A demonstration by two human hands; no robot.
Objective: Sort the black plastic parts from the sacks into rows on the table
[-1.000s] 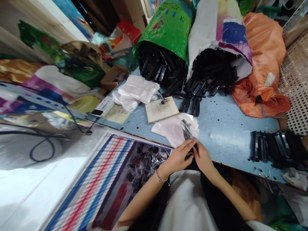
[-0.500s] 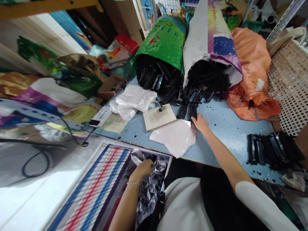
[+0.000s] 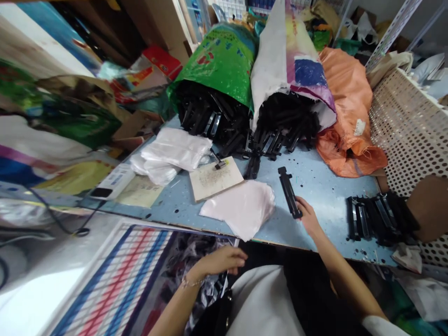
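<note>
My right hand (image 3: 308, 215) grips the near end of a long black plastic part (image 3: 287, 190) lying on the blue table (image 3: 322, 186). My left hand (image 3: 224, 259) hovers below the table's front edge, fingers loosely curled and holding nothing, over a striped woven sack (image 3: 126, 275) that holds clear-wrapped dark pieces (image 3: 196, 247). A stack of clear plastic bags (image 3: 243, 207) lies between the two hands. Behind it, a green sack (image 3: 220, 60) and a white sack (image 3: 287, 65) spill many black parts (image 3: 266, 130) onto the table.
A wooden board (image 3: 215, 178) with a small clip lies by white folded bags (image 3: 171, 151). More black parts (image 3: 378, 217) are stacked at the right, near a perforated cream basket (image 3: 409, 135). An orange sack (image 3: 350, 116) and cluttered bags (image 3: 52, 121) border the table.
My right hand pulled one black part out of the pile toward me. My left hand let go of the wrapped piece in the striped sack and rose. The camera shifted left.
</note>
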